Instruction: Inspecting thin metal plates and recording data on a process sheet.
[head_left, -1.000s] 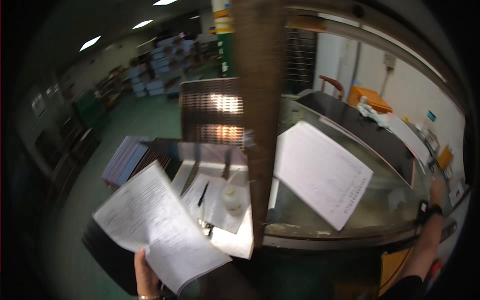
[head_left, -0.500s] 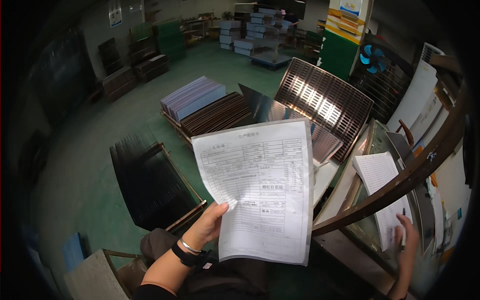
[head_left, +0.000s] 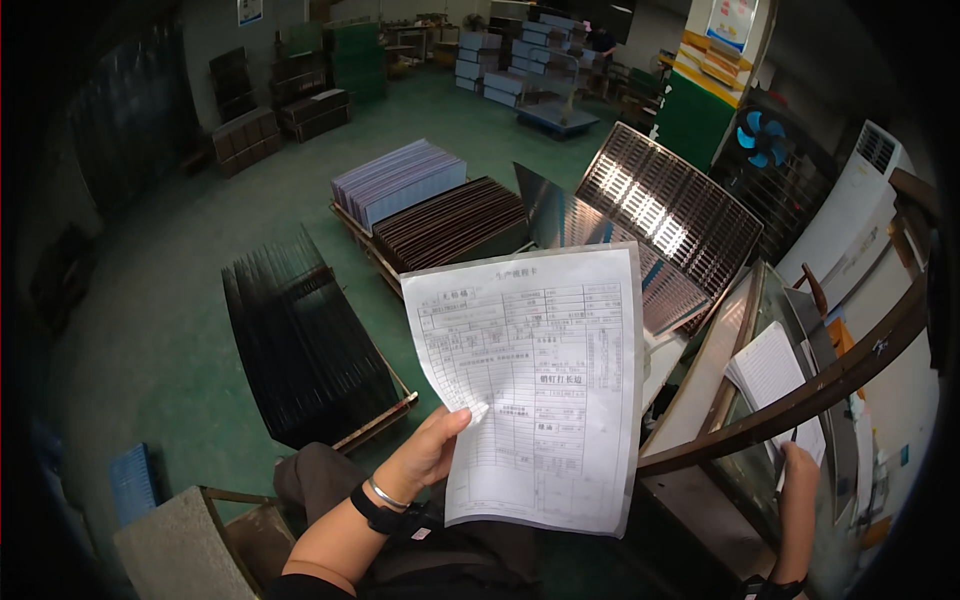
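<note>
A printed form in a clear sleeve [head_left: 530, 350] stands raised in front of me. My left hand [head_left: 432, 452] grips its left edge, thumb on the front and the other fingers mostly hidden behind. At the right, an open notebook with ruled, filled-in pages [head_left: 770, 368] lies on a glass-topped desk [head_left: 722, 412]. My right hand [head_left: 798, 468] rests at the notebook's lower page, closed around a pen [head_left: 781, 478], of which only a part shows. A dark curved bar [head_left: 760, 424] crosses in front of the notebook, above this hand.
Black panels stand in a rack [head_left: 310, 350] at the left. Beyond the form are brown panels [head_left: 450, 222], pale blue panels [head_left: 400, 180] and a slotted metal rack [head_left: 670, 200]. A wooden box [head_left: 180, 550] sits lower left. A blue fan [head_left: 760, 138] stands far right.
The view has shifted, so most things sit farther right. My right hand has come up slightly along the notebook page and turned, hiding more of the pen. My left hand keeps holding the form.
</note>
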